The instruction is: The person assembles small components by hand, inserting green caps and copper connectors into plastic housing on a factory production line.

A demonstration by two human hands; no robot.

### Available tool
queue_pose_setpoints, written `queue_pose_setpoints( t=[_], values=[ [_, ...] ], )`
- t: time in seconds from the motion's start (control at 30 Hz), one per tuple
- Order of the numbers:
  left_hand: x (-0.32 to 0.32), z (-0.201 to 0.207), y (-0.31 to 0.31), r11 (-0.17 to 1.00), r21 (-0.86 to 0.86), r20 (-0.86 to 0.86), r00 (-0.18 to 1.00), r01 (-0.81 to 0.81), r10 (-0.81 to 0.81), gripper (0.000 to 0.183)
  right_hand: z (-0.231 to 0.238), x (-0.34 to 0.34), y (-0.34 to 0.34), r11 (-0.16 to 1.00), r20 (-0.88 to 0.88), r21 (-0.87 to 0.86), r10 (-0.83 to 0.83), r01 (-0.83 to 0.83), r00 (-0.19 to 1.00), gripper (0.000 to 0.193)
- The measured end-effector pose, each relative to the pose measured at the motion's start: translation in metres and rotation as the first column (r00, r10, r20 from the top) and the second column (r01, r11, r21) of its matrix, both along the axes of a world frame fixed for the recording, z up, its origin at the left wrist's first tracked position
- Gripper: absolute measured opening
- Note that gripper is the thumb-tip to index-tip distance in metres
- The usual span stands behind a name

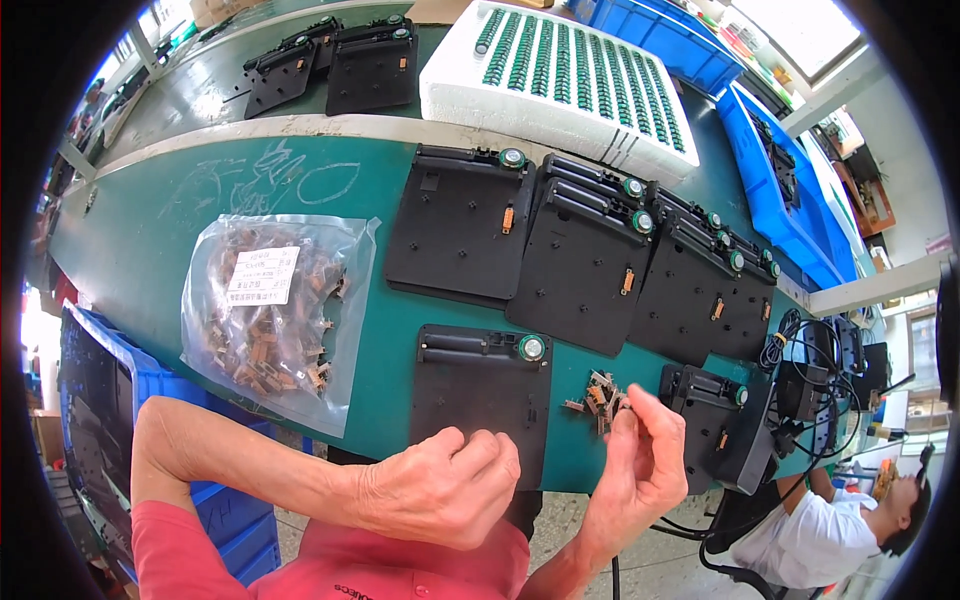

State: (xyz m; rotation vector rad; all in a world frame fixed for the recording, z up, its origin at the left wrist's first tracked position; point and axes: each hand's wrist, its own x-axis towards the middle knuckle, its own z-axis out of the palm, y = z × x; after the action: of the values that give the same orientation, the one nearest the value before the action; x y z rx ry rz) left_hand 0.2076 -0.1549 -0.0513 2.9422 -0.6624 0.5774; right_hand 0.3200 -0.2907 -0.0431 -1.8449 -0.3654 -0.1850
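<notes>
A black plastic panel (pixel 480 385) lies in front of me, with a round silver part with a green rim (pixel 531 348) in its upper right corner. My left hand (pixel 445 490) is over the panel's lower left, its fingers curled and pressed together; whatever they hold is hidden. My right hand (pixel 645 460) is just right of a small pile of metal-and-orange electrical parts (pixel 598 398). Its thumb and forefinger meet in a pinch at the pile's edge, with something small and dark between the tips that I cannot make out.
A clear bag of similar small parts (pixel 270 310) lies left. More black panels (pixel 460 230) stand across the bench, behind them a white foam tray (pixel 450 100) of green round parts. Blue bins (pixel 800 240), black cables (pixel 830 370) and another person (pixel 820 535) are at right.
</notes>
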Motion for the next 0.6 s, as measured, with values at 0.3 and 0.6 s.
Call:
queue_pose_setpoints(
  t=[0.3,0.6],
  values=[
    [-0.003,0.002,0.003,1.000,-0.004,-0.024,1.000,0.002,-0.003,0.022,-0.007,-0.009,-0.013,0.965,-0.363,0.161,0.254,-0.208,0.896,0.016],
    [-0.003,0.001,0.003,1.000,-0.001,-0.009,1.000,0.001,-0.001,0.021,-0.008,-0.013,-0.011,0.965,-0.373,0.156,0.255,-0.210,0.892,0.021]
  ],
)
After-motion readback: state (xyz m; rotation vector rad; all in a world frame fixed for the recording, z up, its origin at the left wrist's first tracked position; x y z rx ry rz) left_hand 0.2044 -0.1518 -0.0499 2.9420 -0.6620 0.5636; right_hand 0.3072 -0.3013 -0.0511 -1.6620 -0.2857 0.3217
